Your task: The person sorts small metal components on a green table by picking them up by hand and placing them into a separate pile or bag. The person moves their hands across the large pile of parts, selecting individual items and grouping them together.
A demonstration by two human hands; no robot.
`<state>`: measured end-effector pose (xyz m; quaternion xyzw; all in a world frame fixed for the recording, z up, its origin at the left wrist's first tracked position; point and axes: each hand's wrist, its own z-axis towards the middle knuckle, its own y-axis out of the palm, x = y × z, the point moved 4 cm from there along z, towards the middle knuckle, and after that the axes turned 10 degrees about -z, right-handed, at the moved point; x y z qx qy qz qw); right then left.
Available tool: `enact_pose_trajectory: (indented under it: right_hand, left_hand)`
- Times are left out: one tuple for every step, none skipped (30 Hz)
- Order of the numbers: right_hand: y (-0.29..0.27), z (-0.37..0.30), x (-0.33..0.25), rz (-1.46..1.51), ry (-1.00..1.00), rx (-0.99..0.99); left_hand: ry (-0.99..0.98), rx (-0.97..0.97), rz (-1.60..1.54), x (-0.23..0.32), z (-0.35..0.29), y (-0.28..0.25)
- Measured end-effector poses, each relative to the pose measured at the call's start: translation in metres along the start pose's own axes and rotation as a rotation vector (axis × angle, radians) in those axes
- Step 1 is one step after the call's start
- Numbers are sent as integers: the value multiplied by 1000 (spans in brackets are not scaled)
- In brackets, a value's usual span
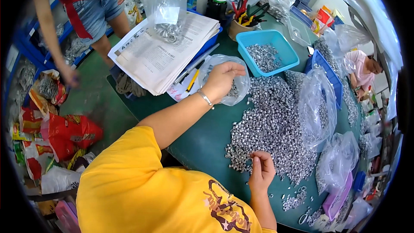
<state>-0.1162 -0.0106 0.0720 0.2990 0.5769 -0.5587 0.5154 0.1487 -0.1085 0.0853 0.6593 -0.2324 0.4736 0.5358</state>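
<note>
My left hand [221, 80] is over a clear plastic bag [242, 89] that stands rolled open with small metal pieces inside. Its fingers are bent and pressed together, and whatever lies under them is hidden. A big heap of small silvery metal rings or clasps [271, 121] spreads over the green table to the right. At the heap's near edge is my right hand [262, 172], thumb and forefinger pinched together. Anything between those fingertips is too small to make out against the metal pieces.
A turquoise basin [284, 54] of metal pieces stands behind the heap. Papers [151, 56] carry a bag of rings [166, 13] at left. Pliers fill a holder [237, 28]. Filled plastic bags [318, 108] line the right. Another person [90, 4] stands left; one more [364, 71] sits far right.
</note>
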Motion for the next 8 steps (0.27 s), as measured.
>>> enact_pose_trajectory:
  right_hand:
    - [-5,-1,-1,46,71,30]
    - [-10,1,-1,102,133,53]
    - [-33,5,5,184,188,155]
    - [-68,14,3,112,220,313]
    - [-125,18,11,165,28,513]
    - [-181,21,12,464,26,751]
    - [-301,16,53,826,-73,469]
    - [-299,20,67,846,-52,458]
  left_hand:
    - [-8,10,6,3,-5,0]
    - [-3,22,19,9,-8,0]
    - [-8,42,71,15,-13,3]
    - [57,26,134,28,-17,3]
    - [270,34,283,53,-20,5]
    - [469,41,432,72,-23,6]
    - [651,106,436,95,-18,1]
    - [775,290,773,119,-12,-16]
